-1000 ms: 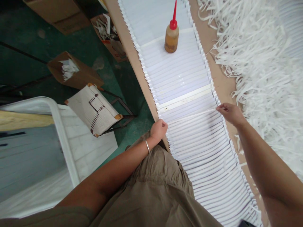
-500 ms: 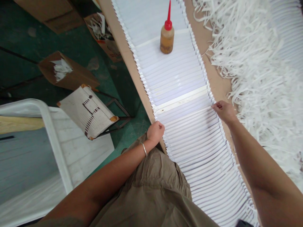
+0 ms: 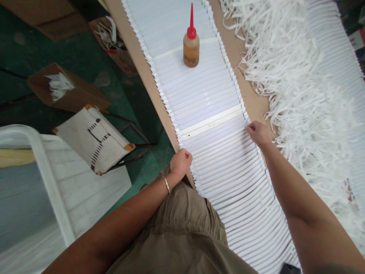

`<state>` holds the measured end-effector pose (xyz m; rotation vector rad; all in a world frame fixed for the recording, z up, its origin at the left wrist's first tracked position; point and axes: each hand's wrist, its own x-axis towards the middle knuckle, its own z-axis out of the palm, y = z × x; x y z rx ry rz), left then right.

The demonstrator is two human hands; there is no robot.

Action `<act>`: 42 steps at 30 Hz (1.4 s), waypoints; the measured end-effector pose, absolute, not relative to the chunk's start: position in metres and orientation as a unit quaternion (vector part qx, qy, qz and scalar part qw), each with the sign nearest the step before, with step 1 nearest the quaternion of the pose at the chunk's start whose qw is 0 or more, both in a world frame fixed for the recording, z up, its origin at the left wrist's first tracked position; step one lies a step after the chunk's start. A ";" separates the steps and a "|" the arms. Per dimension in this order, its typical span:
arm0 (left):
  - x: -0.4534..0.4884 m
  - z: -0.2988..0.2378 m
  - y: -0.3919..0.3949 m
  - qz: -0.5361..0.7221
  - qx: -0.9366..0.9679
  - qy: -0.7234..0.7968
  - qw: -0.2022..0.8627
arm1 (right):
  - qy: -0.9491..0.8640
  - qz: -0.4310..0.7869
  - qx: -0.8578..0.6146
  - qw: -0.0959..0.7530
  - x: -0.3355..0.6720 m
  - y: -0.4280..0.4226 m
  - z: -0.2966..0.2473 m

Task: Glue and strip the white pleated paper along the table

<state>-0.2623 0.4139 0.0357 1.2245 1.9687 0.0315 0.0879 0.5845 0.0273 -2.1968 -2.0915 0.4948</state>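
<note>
- Standing upright in the head view is a bottle (image 3: 191,49) with brown liquid, a red cap and a long red spout.
- Under the bottle lies the row (image 3: 234,182), made of many white lines side by side; it runs beyond the bottle and also back from it, toward the person.
- On the person's side of the bottle, well apart from it, one thin white strip (image 3: 219,137) goes across the row, from one hand to the other.
- The right hand (image 3: 259,134) is nearer to the person than the bottle and to the right of it. Its fingers are pinched together on the right end of the strip.
- The left hand (image 3: 181,163) is nearer to the person than the bottle and slightly to the left of it, at the row's edge. Its fingers are curled narrow, close to the strip's left end; if they hold it, I cannot tell. A bracelet (image 3: 167,185) is on this wrist.
- Between the bottle and the strip, a wider white band (image 3: 211,121) crosses the row, with a small dark spot near its left end.
- Right of the bottle, the brown table (image 3: 253,99) shows, and farther right a big heap of white ribbons (image 3: 302,99).
- Left of the bottle and lower, on the green floor, there are a stool (image 3: 95,139) with a striped top and a box (image 3: 81,95) with white scraps (image 3: 60,86).
</note>
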 end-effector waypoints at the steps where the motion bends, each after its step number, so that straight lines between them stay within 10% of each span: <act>1: -0.262 0.036 0.414 0.012 0.484 0.778 0.400 | -0.680 0.165 -0.714 0.037 0.088 0.584 0.026; 14: -0.265 0.022 0.409 0.050 0.481 0.782 0.393 | -0.667 0.080 -0.741 0.020 0.096 0.573 0.033; 23: -0.289 0.011 0.386 0.190 0.470 0.728 0.461 | -0.566 0.245 -0.776 -0.134 0.172 0.357 0.089; 32: -0.263 0.054 0.380 0.237 0.561 0.591 0.529 | -0.568 0.231 -0.790 -0.014 0.124 0.282 0.088; 42: -0.229 0.088 0.370 0.197 0.652 0.407 0.609 | -0.641 0.511 -0.569 0.069 -0.035 0.355 0.125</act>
